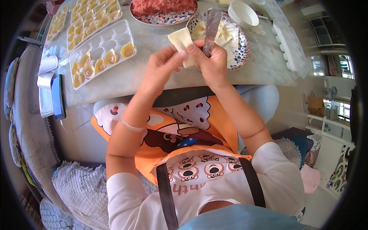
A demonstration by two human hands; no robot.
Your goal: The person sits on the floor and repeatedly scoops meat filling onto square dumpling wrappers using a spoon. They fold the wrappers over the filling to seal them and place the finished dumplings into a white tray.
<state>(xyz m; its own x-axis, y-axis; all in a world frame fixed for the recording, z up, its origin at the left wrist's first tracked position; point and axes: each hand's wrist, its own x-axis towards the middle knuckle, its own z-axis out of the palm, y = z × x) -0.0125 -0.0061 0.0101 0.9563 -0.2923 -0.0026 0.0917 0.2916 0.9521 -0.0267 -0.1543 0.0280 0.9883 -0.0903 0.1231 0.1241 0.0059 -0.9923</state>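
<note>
A pale square dumpling wrapper (179,39) is held up between my hands, above the near edge of the table. My left hand (159,69) closes its fingers at the wrapper's lower left side. The thumb of my right hand (214,66) presses on the wrapper's right edge. That same hand also grips a flat metal spatula (212,28), its smeared blade pointing up and away. Behind it sits a patterned plate (242,51) with more wrappers (224,36) piled on it. Whether any filling lies on the held wrapper, I cannot tell.
Pink minced filling (165,5) heaps a patterned dish (163,20) at the far middle. White trays (128,31) of folded dumplings stand left, the nearest partly filled. A phone (58,97) leans at the left edge. White bowls (245,15) and a white plastic tray (288,48) stand right.
</note>
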